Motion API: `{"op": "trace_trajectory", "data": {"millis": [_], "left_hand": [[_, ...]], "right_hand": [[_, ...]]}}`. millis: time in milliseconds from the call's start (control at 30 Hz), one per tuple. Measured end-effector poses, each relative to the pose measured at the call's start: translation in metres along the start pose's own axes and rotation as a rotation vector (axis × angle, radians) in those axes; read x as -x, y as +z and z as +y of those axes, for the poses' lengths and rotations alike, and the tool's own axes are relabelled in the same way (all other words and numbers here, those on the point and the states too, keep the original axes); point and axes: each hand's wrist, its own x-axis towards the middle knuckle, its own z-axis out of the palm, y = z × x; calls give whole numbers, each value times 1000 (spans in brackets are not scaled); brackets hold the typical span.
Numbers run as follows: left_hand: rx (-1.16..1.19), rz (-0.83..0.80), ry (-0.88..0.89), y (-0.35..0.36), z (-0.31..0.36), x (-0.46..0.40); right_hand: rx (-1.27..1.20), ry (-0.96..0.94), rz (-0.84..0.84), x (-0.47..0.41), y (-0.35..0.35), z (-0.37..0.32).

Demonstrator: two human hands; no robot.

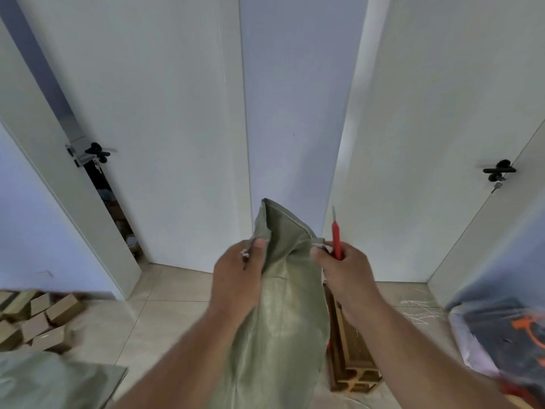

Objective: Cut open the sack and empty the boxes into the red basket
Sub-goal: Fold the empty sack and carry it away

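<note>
A grey-green woven sack [283, 314] stands upright in front of me, its stitched top edge raised between my hands. My left hand [239, 278] pinches the sack's top left corner. My right hand [345, 276] grips the top right corner and also holds a red-handled cutter [336, 234] pointing upward. Several small brown boxes [38, 317] lie piled on the floor at the far left. A bit of red at the bottom right corner [513, 391] may be the basket; I cannot tell.
White doors [177, 128] with black handles stand close ahead. A hollow clay brick [351, 352] lies on the tiled floor right of the sack. Another grey-green sack [50, 379] lies flat at the bottom left. A plastic-wrapped dark and orange bundle [507, 329] sits at the right.
</note>
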Motion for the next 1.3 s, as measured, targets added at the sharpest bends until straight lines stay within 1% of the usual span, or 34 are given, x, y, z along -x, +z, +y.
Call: {"op": "trace_trajectory", "data": {"millis": [100,233,367,433,533,633,767,867,1000,1200,1300], "left_hand": [[51,-26,7,14,7,7],[255,-18,-115,24,7,14],[395,-138,-133,23,1,23],[418,-205,-119,22,0,25],[403,-192,-132,21,3,25],[410,-152,-158,19,8,24],[535,-211,-211,19,12,26],[578,-217,-223,18,12,26],[567,-221,-235,16,14,26],[590,-281,-272,17,16,28],[599,-294,-253,19,17,30]], "right_hand": [[77,-71,-42,9,16,3],[176,-173,-111,19,26,6],[308,-237,-59,20,25,15],[343,-265,-42,19,23,19],[375,-289,-52,20,24,21],[368,-314,-67,20,27,23],[285,-329,-96,21,27,25],[268,-336,-121,21,24,25],[241,-336,-154,25,19,24],[179,-325,-192,31,15,21],[177,-341,-211,35,11,17]]}}
